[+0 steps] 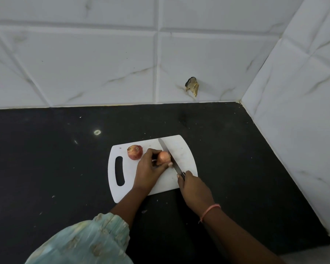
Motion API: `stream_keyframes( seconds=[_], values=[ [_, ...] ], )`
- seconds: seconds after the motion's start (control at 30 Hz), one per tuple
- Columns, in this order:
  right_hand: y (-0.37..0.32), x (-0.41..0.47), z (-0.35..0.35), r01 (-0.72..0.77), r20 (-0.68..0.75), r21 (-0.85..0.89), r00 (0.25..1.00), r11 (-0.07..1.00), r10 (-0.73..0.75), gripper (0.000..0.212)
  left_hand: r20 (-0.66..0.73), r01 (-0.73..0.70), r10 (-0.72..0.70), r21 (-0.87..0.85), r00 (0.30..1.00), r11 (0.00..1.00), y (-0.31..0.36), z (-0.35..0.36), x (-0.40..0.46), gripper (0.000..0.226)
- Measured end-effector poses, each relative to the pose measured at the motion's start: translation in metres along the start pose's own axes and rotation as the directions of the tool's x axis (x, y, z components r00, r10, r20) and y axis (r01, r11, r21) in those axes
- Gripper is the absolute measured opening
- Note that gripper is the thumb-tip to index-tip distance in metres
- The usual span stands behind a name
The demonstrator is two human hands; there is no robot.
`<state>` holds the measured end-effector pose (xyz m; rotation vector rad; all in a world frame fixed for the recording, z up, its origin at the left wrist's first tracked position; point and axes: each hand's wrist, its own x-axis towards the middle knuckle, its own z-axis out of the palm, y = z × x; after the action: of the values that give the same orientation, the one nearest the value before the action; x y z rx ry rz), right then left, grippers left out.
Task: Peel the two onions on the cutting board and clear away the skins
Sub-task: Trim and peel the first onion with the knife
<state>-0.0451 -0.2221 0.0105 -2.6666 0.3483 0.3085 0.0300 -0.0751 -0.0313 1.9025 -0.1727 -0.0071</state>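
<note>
A white cutting board with a handle slot lies on the black counter. One reddish onion in its skin sits on the board's far left part. My left hand grips a second, paler onion on the board. My right hand holds a knife by its handle; the blade lies against the right end of the held onion, its tip pointing away from me.
The black counter runs to a white tiled wall at the back and another on the right. A hole stuffed with something brown marks the back wall. Small crumbs dot the counter.
</note>
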Motion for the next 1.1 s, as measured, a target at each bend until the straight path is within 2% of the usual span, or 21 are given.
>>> stream_keyframes(
  seconds=[0.13,0.2,0.27,0.37,0.57,0.67,0.83,0.93,1.0,1.07,1.1],
  values=[
    [0.005,0.001,-0.004,-0.044,-0.120,0.023,0.992,0.999,0.047,0.036,-0.051,-0.015,0.012,-0.056,0.999,0.998,0.000,0.000,-0.003,0.047],
    [0.014,0.002,-0.012,-0.047,-0.200,0.096,0.978,0.994,0.066,0.032,-0.053,-0.021,0.017,-0.079,0.998,0.997,0.001,0.000,-0.004,0.046],
    [0.021,0.004,-0.022,-0.018,-0.273,0.074,0.961,0.997,0.038,0.028,-0.042,-0.038,0.034,-0.086,0.999,0.996,0.002,-0.001,-0.004,0.046],
    [0.029,0.009,-0.029,-0.055,-0.265,-0.030,0.963,0.998,0.045,0.028,-0.042,-0.060,0.057,-0.071,0.997,0.996,0.002,-0.001,-0.004,0.044],
    [0.028,0.007,-0.011,-0.039,-0.258,0.023,0.965,0.999,0.044,0.019,-0.002,-0.130,0.130,0.022,0.992,0.991,-0.001,0.000,-0.003,0.037],
    [0.021,0.006,0.001,-0.017,-0.269,0.087,0.962,0.996,0.040,0.017,0.005,-0.107,0.107,0.029,0.994,0.994,-0.003,0.000,-0.003,0.041],
    [0.017,0.009,0.013,0.026,-0.306,-0.013,0.951,1.000,-0.029,0.019,-0.001,-0.055,0.055,-0.043,0.998,0.998,-0.001,0.000,-0.001,0.046],
    [0.016,0.013,0.013,0.063,-0.363,-0.039,0.929,0.997,-0.073,0.028,0.011,-0.049,0.050,-0.038,0.999,0.998,-0.001,0.000,-0.001,0.044],
    [0.011,0.017,0.011,0.192,-0.355,0.052,0.921,0.980,-0.162,0.039,0.007,-0.045,0.045,-0.047,0.999,0.998,0.001,-0.001,-0.002,0.038],
    [0.001,0.022,0.009,0.301,-0.271,0.347,0.939,0.888,-0.213,0.051,-0.014,-0.044,0.043,-0.078,0.999,0.996,0.003,-0.002,-0.003,0.032],
    [-0.005,0.025,0.007,0.302,-0.229,0.475,0.949,0.827,-0.215,0.055,-0.026,-0.041,0.039,-0.099,0.999,0.994,0.004,-0.002,-0.003,0.029]
  ],
)
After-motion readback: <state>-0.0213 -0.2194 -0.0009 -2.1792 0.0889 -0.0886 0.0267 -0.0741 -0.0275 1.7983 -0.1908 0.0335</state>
